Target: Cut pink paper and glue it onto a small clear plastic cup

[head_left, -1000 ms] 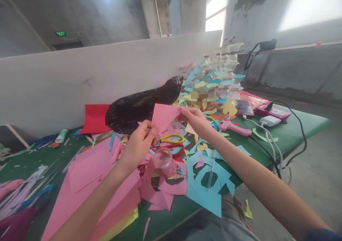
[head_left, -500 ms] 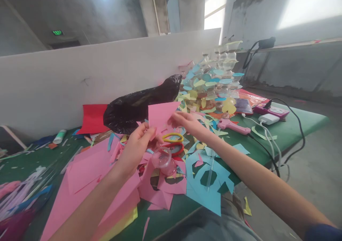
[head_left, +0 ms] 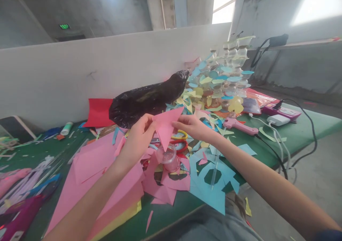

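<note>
Pinching a pink triangle of paper (head_left: 166, 124) by two sides, the left hand (head_left: 140, 133) and right hand (head_left: 194, 127) hold it point-down near a clear cup (head_left: 170, 159) on the green table (head_left: 184, 202); red and yellow scissor handles (head_left: 185, 145) lie just beyond, a black plastic bag (head_left: 144, 102) farther back

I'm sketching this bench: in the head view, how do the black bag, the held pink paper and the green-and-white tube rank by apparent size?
Largest to smallest:
1. Black bag
2. Held pink paper
3. Green-and-white tube
</note>
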The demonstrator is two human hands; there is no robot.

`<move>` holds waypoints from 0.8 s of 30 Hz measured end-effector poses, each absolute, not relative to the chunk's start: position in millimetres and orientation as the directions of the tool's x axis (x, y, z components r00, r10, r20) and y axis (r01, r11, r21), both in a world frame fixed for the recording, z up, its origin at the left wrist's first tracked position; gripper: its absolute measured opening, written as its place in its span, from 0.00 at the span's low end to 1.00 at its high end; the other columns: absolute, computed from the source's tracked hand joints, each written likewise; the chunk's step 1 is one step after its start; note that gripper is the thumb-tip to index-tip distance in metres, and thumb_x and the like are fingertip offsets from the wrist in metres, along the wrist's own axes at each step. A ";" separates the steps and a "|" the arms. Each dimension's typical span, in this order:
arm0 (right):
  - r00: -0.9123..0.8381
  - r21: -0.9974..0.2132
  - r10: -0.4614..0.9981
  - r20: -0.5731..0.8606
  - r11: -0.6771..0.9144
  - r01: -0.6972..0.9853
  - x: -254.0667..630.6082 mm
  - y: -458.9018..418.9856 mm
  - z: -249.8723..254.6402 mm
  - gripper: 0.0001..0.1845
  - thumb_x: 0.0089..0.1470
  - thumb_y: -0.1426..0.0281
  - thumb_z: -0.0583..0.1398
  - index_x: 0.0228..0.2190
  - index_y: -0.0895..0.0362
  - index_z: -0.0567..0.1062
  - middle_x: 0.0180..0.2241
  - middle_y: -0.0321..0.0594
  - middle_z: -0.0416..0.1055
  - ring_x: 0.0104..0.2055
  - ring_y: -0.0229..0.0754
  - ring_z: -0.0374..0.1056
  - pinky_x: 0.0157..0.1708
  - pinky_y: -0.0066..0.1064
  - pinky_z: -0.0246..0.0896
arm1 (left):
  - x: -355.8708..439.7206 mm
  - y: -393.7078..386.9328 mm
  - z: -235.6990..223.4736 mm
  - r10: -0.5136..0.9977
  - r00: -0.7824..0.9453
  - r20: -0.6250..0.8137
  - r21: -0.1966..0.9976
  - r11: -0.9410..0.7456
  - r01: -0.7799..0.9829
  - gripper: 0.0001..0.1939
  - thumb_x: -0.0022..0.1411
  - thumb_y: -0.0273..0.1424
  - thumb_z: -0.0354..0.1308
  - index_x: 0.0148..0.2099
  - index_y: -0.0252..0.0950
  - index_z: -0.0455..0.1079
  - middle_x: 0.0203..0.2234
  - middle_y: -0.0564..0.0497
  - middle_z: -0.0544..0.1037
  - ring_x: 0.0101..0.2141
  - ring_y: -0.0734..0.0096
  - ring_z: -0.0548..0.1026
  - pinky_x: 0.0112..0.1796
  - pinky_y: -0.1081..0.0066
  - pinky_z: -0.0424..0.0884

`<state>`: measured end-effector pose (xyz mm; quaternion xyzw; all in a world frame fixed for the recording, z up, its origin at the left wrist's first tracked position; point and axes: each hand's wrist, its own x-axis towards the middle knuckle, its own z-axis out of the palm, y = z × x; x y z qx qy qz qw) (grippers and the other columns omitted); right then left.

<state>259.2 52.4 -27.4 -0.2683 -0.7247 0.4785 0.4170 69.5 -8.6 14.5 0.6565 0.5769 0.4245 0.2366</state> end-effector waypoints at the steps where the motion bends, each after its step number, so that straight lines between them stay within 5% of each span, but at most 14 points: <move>1: -0.504 -0.917 0.789 0.350 0.400 -0.010 259.1 52.6 -27.2 0.14 0.60 0.61 0.58 0.27 0.55 0.74 0.29 0.38 0.75 0.32 0.39 0.71 0.36 0.32 0.69 | 67.6 -6.8 14.5 0.966 -0.024 0.259 0.818 -0.206 0.536 0.09 0.64 0.39 0.55 0.35 0.39 0.65 0.24 0.58 0.67 0.24 0.76 0.64 0.26 0.74 0.59; 5: -0.457 -0.921 0.812 0.363 0.386 -0.046 259.8 52.9 -24.4 0.14 0.61 0.63 0.57 0.25 0.55 0.71 0.27 0.35 0.72 0.31 0.37 0.70 0.36 0.31 0.69 | 64.1 -3.7 14.3 0.983 0.001 0.184 0.856 -0.161 0.491 0.08 0.61 0.37 0.59 0.35 0.39 0.66 0.22 0.58 0.71 0.25 0.75 0.68 0.27 0.75 0.63; 10: -0.472 -0.923 0.794 0.384 0.340 -0.180 260.5 52.0 -24.0 0.04 0.60 0.67 0.59 0.36 0.54 0.73 0.33 0.36 0.76 0.35 0.38 0.73 0.38 0.32 0.71 | 66.3 -4.2 14.3 0.991 0.013 0.135 0.919 -0.130 0.373 0.08 0.62 0.38 0.58 0.36 0.39 0.66 0.24 0.57 0.74 0.27 0.74 0.72 0.30 0.74 0.69; 15: -0.532 -0.931 0.765 0.364 0.300 -0.206 260.9 53.9 -28.3 0.09 0.61 0.67 0.59 0.43 0.54 0.74 0.33 0.37 0.77 0.35 0.40 0.75 0.39 0.34 0.72 | 69.3 -5.6 15.5 0.994 -0.023 0.108 0.949 -0.096 0.300 0.08 0.64 0.36 0.56 0.34 0.39 0.64 0.22 0.58 0.72 0.25 0.76 0.72 0.30 0.76 0.69; 19: -0.547 -0.927 0.748 0.376 0.298 -0.230 260.9 54.2 -27.6 0.13 0.60 0.67 0.60 0.47 0.54 0.74 0.32 0.36 0.77 0.35 0.40 0.74 0.40 0.36 0.73 | 67.8 -5.7 14.5 0.992 -0.034 0.123 0.957 -0.110 0.267 0.07 0.63 0.36 0.59 0.42 0.40 0.68 0.24 0.57 0.74 0.27 0.75 0.74 0.31 0.75 0.71; 24: -0.511 -0.931 0.788 0.344 0.217 -0.293 259.3 53.3 -27.1 0.11 0.58 0.67 0.62 0.43 0.52 0.77 0.35 0.35 0.78 0.35 0.39 0.74 0.41 0.35 0.73 | 65.0 -5.0 12.7 0.988 0.008 0.155 0.976 -0.154 0.151 0.09 0.62 0.36 0.61 0.45 0.42 0.71 0.23 0.57 0.75 0.27 0.75 0.75 0.33 0.75 0.73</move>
